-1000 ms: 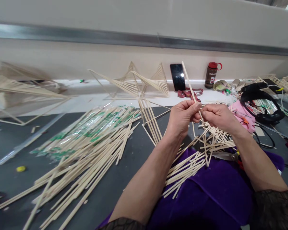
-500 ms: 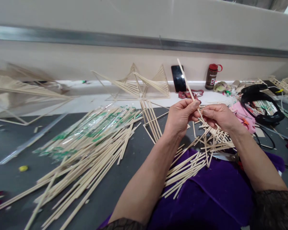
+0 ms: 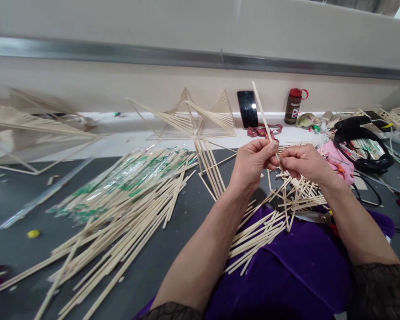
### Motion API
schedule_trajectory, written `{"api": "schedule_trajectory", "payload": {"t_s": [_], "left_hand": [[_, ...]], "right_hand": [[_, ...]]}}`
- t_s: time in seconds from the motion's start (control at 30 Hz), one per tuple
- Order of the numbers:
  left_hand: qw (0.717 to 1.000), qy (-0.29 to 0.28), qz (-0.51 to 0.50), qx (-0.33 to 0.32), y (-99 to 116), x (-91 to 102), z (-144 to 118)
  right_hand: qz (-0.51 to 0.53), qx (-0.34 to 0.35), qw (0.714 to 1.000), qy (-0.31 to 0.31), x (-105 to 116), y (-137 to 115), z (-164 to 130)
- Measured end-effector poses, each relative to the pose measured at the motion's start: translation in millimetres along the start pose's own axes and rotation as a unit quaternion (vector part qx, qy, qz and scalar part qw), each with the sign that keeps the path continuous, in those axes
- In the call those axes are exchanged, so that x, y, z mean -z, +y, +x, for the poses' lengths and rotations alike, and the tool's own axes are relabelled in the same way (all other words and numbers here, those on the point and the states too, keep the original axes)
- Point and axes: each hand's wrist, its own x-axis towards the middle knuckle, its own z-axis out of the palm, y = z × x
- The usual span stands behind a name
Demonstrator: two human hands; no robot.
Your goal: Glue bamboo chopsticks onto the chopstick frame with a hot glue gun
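A thin pale wooden stick (image 3: 262, 109) slants up from between my hands. My left hand (image 3: 253, 162) pinches it near its lower part, thumb on top. Close beside, my right hand (image 3: 302, 162) has its fingers closed at the stick's lower end; the tip there is hidden. Under the hands lies a heap of cut stick pieces (image 3: 300, 191). More short sticks (image 3: 258, 240) rest on a purple cloth (image 3: 286, 275) over my lap. A pair of scissors (image 3: 311, 216) lies partly under my right forearm.
Long loose sticks (image 3: 126, 235) and sticks in plastic packs (image 3: 130, 178) cover the table's left. Stick frame models (image 3: 206, 115) stand along the wall. A phone (image 3: 247, 109), a red-capped bottle (image 3: 293, 106) and black headphones (image 3: 340, 151) are at the back and right.
The stick has turned slightly more upright, its top end shifting right. My hands stay in nearly the same place, both still on it.
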Motion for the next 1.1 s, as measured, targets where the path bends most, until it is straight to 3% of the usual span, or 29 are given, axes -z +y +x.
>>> {"api": "schedule_trajectory", "payload": {"t_s": [0.23,0.4,0.53,0.73,0.93,1.1], "left_hand": [[0.999,0.024,0.027,-0.025,-1.3,-1.8,-0.9],[0.999,0.022,0.028,-0.031,-2.4,-2.9,-1.8],[1.0,0.012,0.003,-0.025,-0.9,-1.0,-1.1],[0.998,0.0,-0.035,0.058,7.4,1.4,0.3],[0.997,-0.004,-0.037,0.075,11.3,1.4,-0.3],[0.998,-0.004,-0.023,0.055,10.4,4.5,-0.1]], "right_hand": [[-0.108,0.017,0.993,0.04,-5.1,-5.3,-2.3],[-0.13,0.03,0.99,0.044,-4.6,-5.7,-2.3],[-0.075,0.015,0.996,0.049,-3.7,-3.0,-0.5],[0.079,0.003,0.997,0.011,-3.2,5.6,2.6],[0.109,-0.014,0.994,0.005,-2.8,8.7,2.9],[0.096,0.003,0.995,-0.038,2.4,5.7,0.7]]}}
